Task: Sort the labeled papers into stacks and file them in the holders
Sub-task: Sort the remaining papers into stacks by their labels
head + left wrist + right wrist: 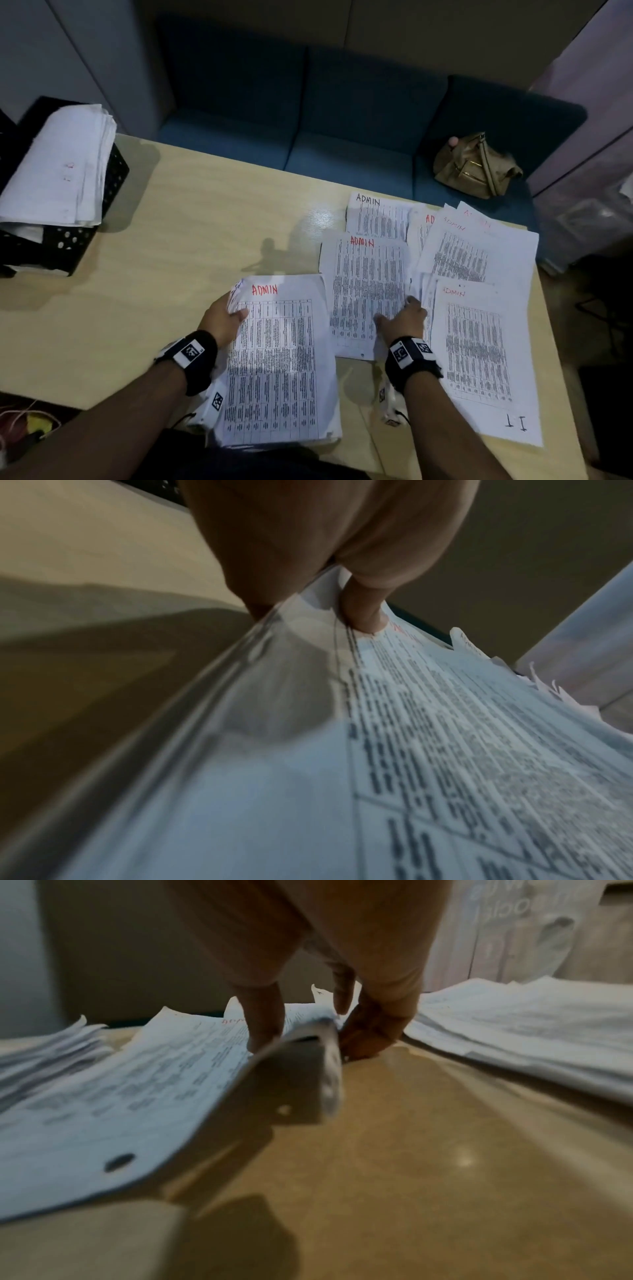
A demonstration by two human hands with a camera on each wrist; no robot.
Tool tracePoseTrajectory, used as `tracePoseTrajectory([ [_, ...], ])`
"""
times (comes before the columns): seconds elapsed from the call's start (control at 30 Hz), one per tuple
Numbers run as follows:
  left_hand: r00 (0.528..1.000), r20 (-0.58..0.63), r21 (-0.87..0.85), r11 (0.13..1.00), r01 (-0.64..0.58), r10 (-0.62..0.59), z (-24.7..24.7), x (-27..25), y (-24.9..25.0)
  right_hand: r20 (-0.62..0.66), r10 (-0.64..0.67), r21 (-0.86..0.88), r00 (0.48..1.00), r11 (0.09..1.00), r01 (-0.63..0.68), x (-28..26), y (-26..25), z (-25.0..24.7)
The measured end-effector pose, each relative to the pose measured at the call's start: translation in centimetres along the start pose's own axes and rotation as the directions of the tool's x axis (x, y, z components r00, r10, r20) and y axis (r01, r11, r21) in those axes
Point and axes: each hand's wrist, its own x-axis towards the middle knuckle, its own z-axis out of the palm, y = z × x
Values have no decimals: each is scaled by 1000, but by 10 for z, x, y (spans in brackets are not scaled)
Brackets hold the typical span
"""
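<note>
**ADMIN papers: gathering step**

Your left hand (224, 317) grips the collected stack (281, 363) at the table's (171, 222) near edge. Your right hand (404, 320) pinches the next loose sheet (363, 284). Next: lay it squarely atop the stack.

Both forearms are bare, with no sleeve reaching into the head view. Each wrist carries a broad black strap. On top of the left strap (195, 359) sits a white block printed with a black square code marker, and a second white block with another such marker hangs below the wrist (215, 401). The right strap (409, 361) bears two white marker faces side by side, each with a black square pattern, and a further white piece with a marker and a thin black cord hangs under it (388, 402). The left hand (222, 317) and right hand (404, 318) are bare, without rings or gloves.
</note>
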Motion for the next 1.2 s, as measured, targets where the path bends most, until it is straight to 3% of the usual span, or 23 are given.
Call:
tracePoseTrajectory([
  [0.13, 1000, 2, -37, 999, 18, -18, 0, -2, 1, 81, -18, 145, 997, 989, 6, -10, -7, -3],
  [0.27, 999, 17, -52, 997, 51, -50, -2, -5, 2, -107, -24, 326, 994, 944, 58, -15, -12, -44],
  [0.37, 999, 5, -70, 996, 46, -46, 3, -4, 8, -219, -9, 284, 976, 956, 72, -2, 30, -87],
  [0.43, 1000, -1, -64, 998, 21, -21, 12, -3, 17, -282, 67, 181, 957, 983, -16, 10, 74, -114],
  [0.5, 1000, 11, -54, 998, -9, 10, 21, -2, 26, -274, 205, 43, 940, 979, -201, 22, 119, -132],
  [0.57, 998, 51, -56, 998, -30, 33, 31, -1, 34, -298, 327, -104, 897, 923, -371, 32, 162, -141],
  [0.63, 996, 81, -64, 997, -41, 46, 42, -1, 42, -316, 368, -197, 875, 876, -439, 35, 183, -142],
  [0.7, 994, 91, -33, 998, -57, 60, 52, 1, 48, -316, 349, -181, 882, 890, -418, 35, 187, -136],
  [0.83, 991, 117, 66, 995, -80, 72, 66, 6, 53, -413, 320, 43, 852, 942, -333, 24, 181, -121],
  [1.0, 992, 110, 94, 993, -74, 64, 66, 13, 47, -412, 205, -27, 888, 971, -237, 24, 183, -117],
  [1.2, 992, 79, 108, 988, -110, 102, 70, 13, 43, -343, 143, 62, 929, 990, -129, 21, 167, -141],
])
